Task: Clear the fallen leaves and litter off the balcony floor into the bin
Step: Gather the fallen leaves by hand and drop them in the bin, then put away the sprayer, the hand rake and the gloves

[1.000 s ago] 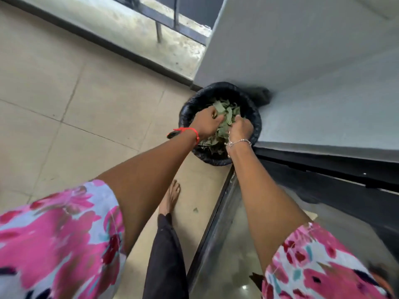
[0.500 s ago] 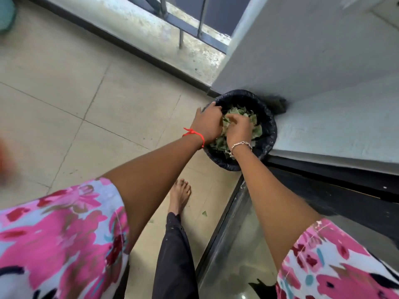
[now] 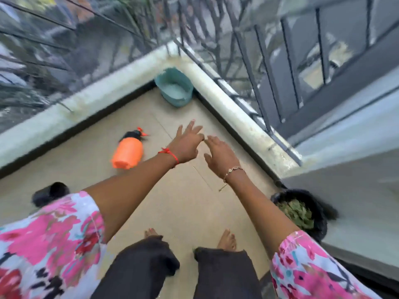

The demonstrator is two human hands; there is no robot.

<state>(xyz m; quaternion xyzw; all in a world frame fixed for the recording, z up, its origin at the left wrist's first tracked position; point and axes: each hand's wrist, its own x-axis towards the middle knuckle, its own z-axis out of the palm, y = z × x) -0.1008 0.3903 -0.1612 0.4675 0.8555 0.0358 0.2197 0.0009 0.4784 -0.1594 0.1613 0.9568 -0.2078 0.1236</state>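
Observation:
The black-lined bin (image 3: 319, 221) stands at my lower right against the grey wall, with a heap of green leaves (image 3: 296, 214) inside it. My left hand (image 3: 186, 143) and my right hand (image 3: 219, 154) are stretched out in front of me over the tiled floor, away from the bin. Both have their fingers spread and hold nothing. The fingertips of the two hands nearly meet. The view is blurred by motion.
An orange spray bottle (image 3: 128, 153) lies on the floor to the left of my hands. A teal tub (image 3: 174, 88) sits in the far corner under the railing. A black slipper (image 3: 50, 193) lies at the left. My bare feet (image 3: 226, 239) stand on the tiles.
Both hands have left the bin and the leaves, and now reach out open over the floor. The view has swung left, so the bin sits at my lower right.

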